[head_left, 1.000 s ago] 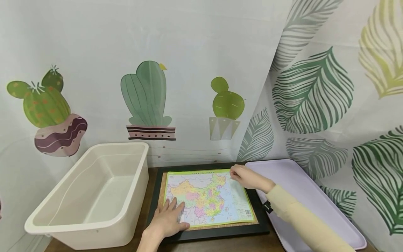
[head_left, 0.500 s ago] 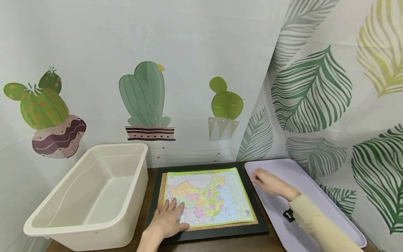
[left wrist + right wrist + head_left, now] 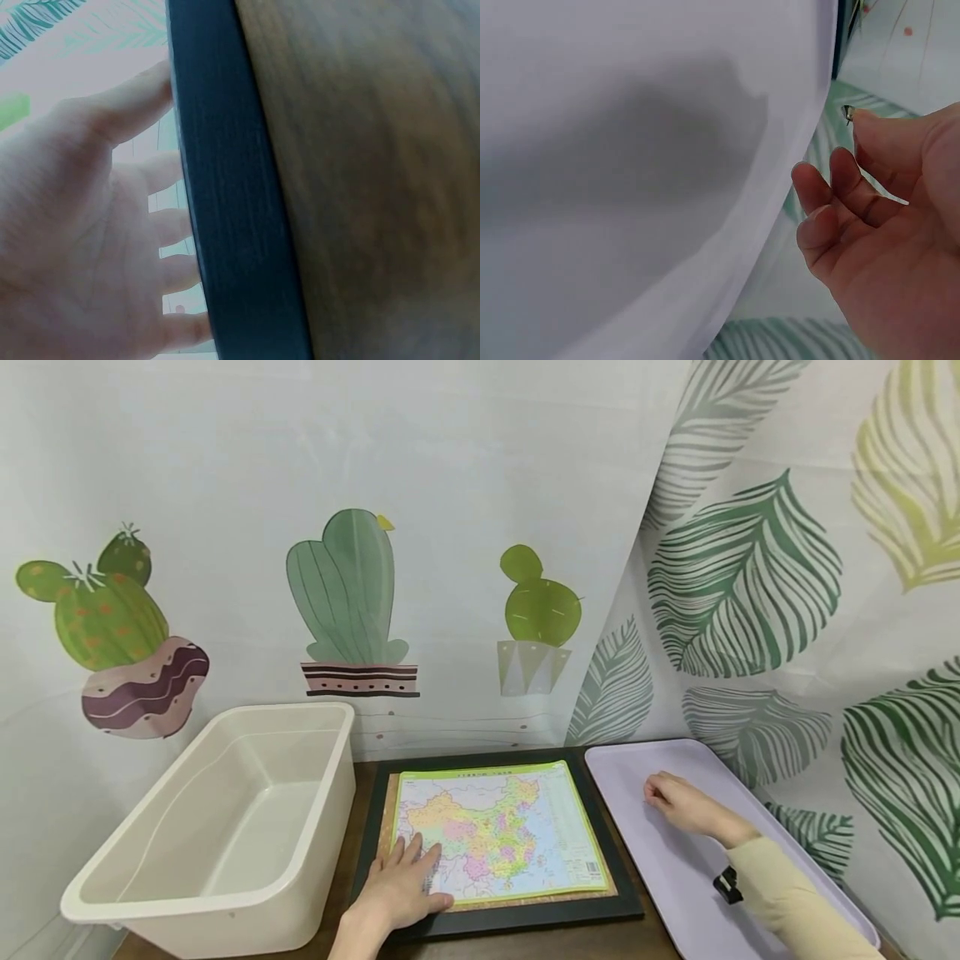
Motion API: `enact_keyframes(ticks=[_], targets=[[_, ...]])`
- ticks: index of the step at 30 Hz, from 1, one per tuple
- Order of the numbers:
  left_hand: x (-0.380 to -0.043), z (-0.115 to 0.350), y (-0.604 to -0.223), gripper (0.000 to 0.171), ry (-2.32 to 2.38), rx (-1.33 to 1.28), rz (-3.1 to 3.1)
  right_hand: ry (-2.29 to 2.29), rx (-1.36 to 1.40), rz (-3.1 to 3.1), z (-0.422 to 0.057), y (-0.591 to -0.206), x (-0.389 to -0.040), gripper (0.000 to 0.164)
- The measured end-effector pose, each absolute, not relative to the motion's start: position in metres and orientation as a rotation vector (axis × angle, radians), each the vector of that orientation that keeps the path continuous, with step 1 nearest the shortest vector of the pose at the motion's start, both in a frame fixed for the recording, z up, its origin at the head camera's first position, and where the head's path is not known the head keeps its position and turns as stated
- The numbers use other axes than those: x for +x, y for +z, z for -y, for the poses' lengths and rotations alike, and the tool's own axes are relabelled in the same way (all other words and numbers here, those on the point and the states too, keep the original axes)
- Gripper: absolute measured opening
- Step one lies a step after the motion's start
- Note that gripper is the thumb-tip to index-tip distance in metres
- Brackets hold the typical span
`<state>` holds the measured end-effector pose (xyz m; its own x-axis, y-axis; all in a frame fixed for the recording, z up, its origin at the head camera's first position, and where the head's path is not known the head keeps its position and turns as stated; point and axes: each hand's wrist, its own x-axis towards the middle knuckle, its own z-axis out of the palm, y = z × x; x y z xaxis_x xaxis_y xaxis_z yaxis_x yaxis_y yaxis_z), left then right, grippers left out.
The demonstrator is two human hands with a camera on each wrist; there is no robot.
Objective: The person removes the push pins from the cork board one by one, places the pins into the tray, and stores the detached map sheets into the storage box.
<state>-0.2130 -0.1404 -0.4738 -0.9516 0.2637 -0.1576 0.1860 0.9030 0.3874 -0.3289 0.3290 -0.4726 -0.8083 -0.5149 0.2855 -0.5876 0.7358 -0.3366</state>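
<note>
A colourful map sheet [image 3: 495,827] with a green border lies on a black-framed cork board [image 3: 540,910]. My left hand [image 3: 401,881] rests on the map's lower left with its fingers spread. In the left wrist view the black frame [image 3: 232,180] hides the fingertips of that left hand [image 3: 82,217]. Above the lilac tray [image 3: 626,793], my right hand [image 3: 686,806] pinches a tiny shiny metal piece [image 3: 847,113] between thumb and forefinger. It looks like a thumbtack with a short point. The other fingers of the right hand [image 3: 885,225] are loosely curled.
A deep cream plastic tub [image 3: 322,827] stands left of the board. The lilac tray borders the board on the right. Behind them hangs a white cloth [image 3: 450,610] printed with cacti and leaves. A small black device [image 3: 727,886] sits at the right wrist.
My right hand has moved from the map's upper right corner rightward over the lilac tray, still pinching the small metal piece. My left hand has stayed in place on the map.
</note>
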Motion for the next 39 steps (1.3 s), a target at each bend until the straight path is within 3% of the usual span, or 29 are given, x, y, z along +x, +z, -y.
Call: enact_keyframes(ticks=[18, 39], targets=[[-0.213, 0.14, -0.477, 0.079, 0.544, 0.346, -2.858, 0.717, 0.783, 2.948, -0.367, -0.484, -0.321, 0.021], [-0.213, 0.142, -0.476, 0.079, 0.549, 0.358, -2.867, 0.705, 0.714, 2.957, -0.37, -0.491, -0.327, 0.021]])
